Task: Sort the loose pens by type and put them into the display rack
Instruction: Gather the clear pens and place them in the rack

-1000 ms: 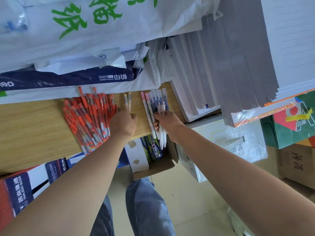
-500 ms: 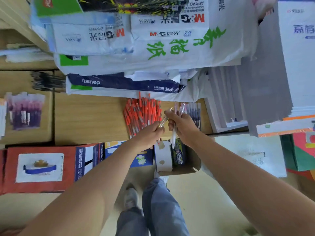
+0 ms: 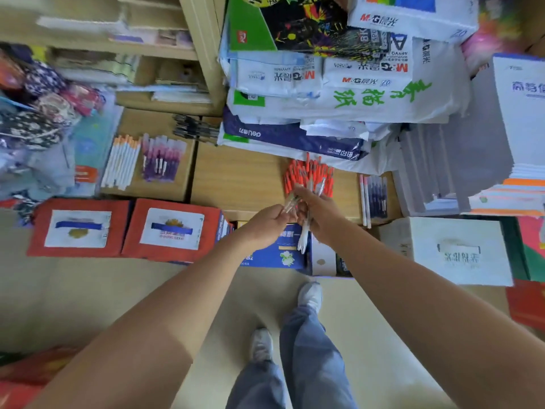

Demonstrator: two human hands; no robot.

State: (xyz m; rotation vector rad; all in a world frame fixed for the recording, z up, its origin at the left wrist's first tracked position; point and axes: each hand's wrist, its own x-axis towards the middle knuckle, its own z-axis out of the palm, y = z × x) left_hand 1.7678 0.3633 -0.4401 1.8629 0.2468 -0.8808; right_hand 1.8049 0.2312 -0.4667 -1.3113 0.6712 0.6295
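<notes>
Sorting looks partly done. Red pens (image 3: pixel 309 177), blue pens (image 3: pixel 376 196), purple pens (image 3: pixel 162 160) and white pens (image 3: pixel 122 163) lie in separate groups on the wooden shelf (image 3: pixel 236 172). No display rack can be made out, so loading seems still left.

The left hand (image 3: pixel 267 222) pinches one clear pen (image 3: pixel 290 202), and the right hand (image 3: pixel 320 215) grips a few pale pens (image 3: pixel 303 242). A second ago both hands were down on the shelf among the pens; now they are lifted before its edge.

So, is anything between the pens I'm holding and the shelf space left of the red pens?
Nothing visible: the left hand and right hand hold the pens by the red pens; that shelf stretch shows bare wood.
</notes>
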